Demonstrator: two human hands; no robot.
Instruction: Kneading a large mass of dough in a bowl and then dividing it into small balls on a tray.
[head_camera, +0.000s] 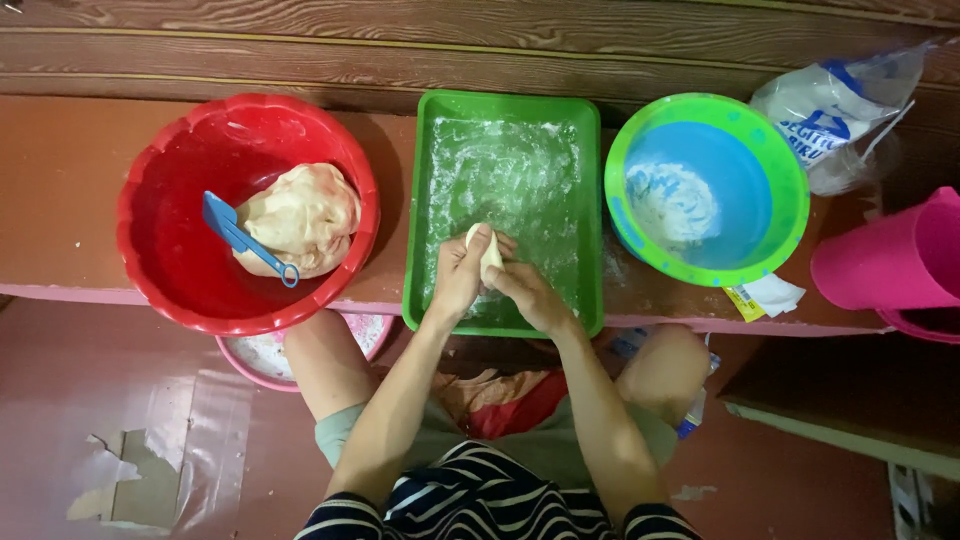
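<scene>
Dough piece (490, 254): a small pale lump at the centre of the frame, held just above the near end of the green tray, so any flour that drops lands in the tray.
Left hand (460, 275): fingers curled narrow around the left side of the dough piece, thumb over the top.
Right hand (525, 290): fingers closed against the right side of the same piece; both hands press it between them.
Green tray (590, 200): rectangular, centre of the frame on a low reddish bench, its floor dusted white with flour, likely to stop sticking.
Red bowl (150, 170): large, left of the frame, touching the bench edge; holds the big dough mass (300, 215), within reach of the left hand.
Blue scraper (240, 238): small plastic tool resting against the dough mass, handle toward the bowl's near rim.
Green bowl (790, 190): right of the tray, blue inside, with a heap of flour (672, 205).
Flour bag (830, 115): upper right, clear plastic with white contents and a blue printed mark, top open and crumpled.
Pink jug (890, 262): far right edge, lying on its side.
Small packet (765, 297): white and yellow, flat on the bench below the green bowl.
Pink bowl (260, 360): lower left, partly hidden beneath the red bowl and the person's knee.
</scene>
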